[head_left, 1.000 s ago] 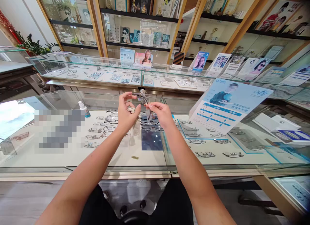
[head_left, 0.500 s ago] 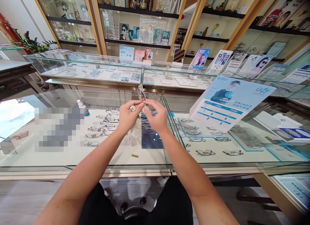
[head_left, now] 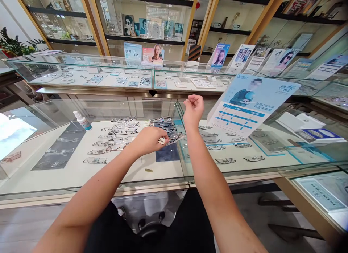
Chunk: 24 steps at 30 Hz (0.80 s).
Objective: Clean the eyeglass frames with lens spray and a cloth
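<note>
Off-white cloth (head_left: 162, 140), crumpled small, sits bunched in the left hand (head_left: 151, 140), centre of frame. Left grip: fingers folded down and clamped on the cloth. Thin-framed glasses (head_left: 175, 138) at those fingertips, just right of centre; lenses clear, catching light, seen aslant, reaching out to the right. Frame colour and temple position too small to tell; cannot tell how firmly the fingers bear on them.

Beneath: navy sheet (head_left: 166, 156), with a stack of dark-rimmed glasses (head_left: 163, 123) along its upper part, close above the held pair.

Right hand (head_left: 194, 107) raised, upper right of centre, well apart from the glasses. Fingers curled inward; cannot tell whether the tips meet.

Glass-topped desk (head_left: 168, 175) spans the middle. Left of centre, rows of wire-rimmed glasses (head_left: 99, 151). Farther left, grey strip (head_left: 68, 131) bearing more pairs, white spray bottle (head_left: 83, 121) upright at its upper end. Brass-coloured bar (head_left: 148, 170), lower centre. Pale blue placard (head_left: 251, 106), right, leaning.
</note>
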Each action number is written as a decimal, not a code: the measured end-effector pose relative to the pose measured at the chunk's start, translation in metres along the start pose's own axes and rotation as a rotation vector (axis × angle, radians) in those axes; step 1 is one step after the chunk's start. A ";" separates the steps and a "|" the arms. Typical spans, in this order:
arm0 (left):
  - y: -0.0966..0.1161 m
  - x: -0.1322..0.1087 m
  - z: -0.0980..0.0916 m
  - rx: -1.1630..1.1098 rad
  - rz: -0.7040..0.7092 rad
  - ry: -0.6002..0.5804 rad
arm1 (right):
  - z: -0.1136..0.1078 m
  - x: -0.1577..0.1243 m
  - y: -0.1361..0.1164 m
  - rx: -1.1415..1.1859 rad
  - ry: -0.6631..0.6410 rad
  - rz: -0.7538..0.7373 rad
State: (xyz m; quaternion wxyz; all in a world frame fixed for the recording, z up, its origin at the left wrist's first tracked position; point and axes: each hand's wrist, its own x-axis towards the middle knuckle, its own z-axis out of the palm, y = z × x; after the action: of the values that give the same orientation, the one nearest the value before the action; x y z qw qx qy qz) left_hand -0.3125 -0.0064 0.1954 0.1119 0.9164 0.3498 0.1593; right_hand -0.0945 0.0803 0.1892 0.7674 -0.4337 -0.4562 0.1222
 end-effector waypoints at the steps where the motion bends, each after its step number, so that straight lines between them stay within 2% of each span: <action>1: 0.001 0.001 0.004 0.049 -0.011 -0.059 | -0.001 0.000 0.001 -0.009 -0.013 -0.012; 4: 0.003 0.004 0.014 0.157 -0.049 -0.165 | -0.003 0.000 0.001 -0.079 -0.046 -0.039; 7: 0.004 0.007 0.022 0.217 -0.073 -0.199 | -0.001 0.000 -0.002 -0.136 -0.083 -0.042; 9: 0.003 0.008 0.026 0.231 -0.086 -0.207 | -0.001 -0.002 -0.007 -0.170 -0.164 -0.017; 11: 0.002 0.009 0.029 0.233 -0.098 -0.204 | -0.002 -0.006 -0.016 -0.242 -0.349 0.063; 13: 0.001 0.010 0.033 0.229 -0.109 -0.191 | -0.004 -0.011 -0.029 -0.385 -0.643 0.191; 15: 0.000 0.010 0.035 0.214 -0.119 -0.175 | -0.005 -0.018 -0.044 -0.603 -0.951 0.313; 17: 0.000 0.010 0.035 0.183 -0.122 -0.152 | -0.005 -0.025 -0.059 -0.827 -1.149 0.393; 20: 0.001 0.010 0.031 0.100 -0.134 -0.068 | -0.003 -0.033 -0.075 -1.024 -1.210 0.414; 24: -0.002 0.006 0.008 -0.127 -0.194 0.137 | 0.003 -0.040 -0.078 -1.059 -1.216 0.406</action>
State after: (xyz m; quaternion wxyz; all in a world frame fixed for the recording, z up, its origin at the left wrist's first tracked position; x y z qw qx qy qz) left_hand -0.3061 -0.0015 0.1888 0.1603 0.8563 0.4330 0.2315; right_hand -0.1349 0.0122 0.2273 0.0445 -0.6696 -0.7013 0.2405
